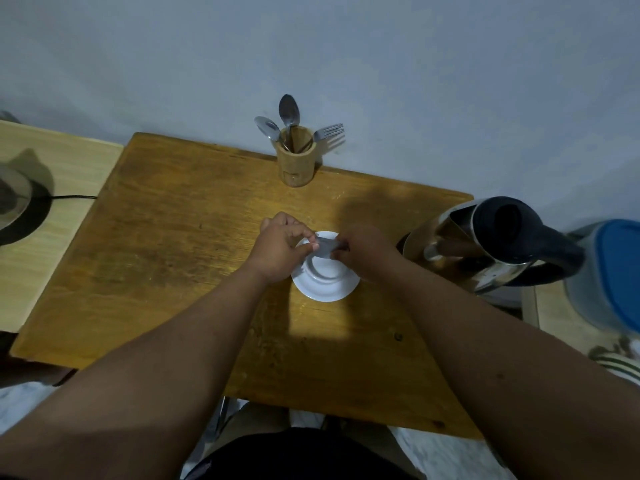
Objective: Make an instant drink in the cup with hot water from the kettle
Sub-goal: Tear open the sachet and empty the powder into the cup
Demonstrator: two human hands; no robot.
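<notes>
A wooden holder [295, 157] beyond the hands keeps two spoons and a fork. Below the pinch sits the white cup [323, 268]. Left hand [280, 245] and right hand [363, 249] both clamp a small sachet [325, 247]; the kettle [485, 244] stands to its right.

My table setup right now

Saucer [325, 284] sits mid-table [156, 254] in front of me, kettle [491, 244] to its right at the edge, utensil holder [296, 157] behind it by the wall [346, 57], kettle base [17, 209] off left.
</notes>
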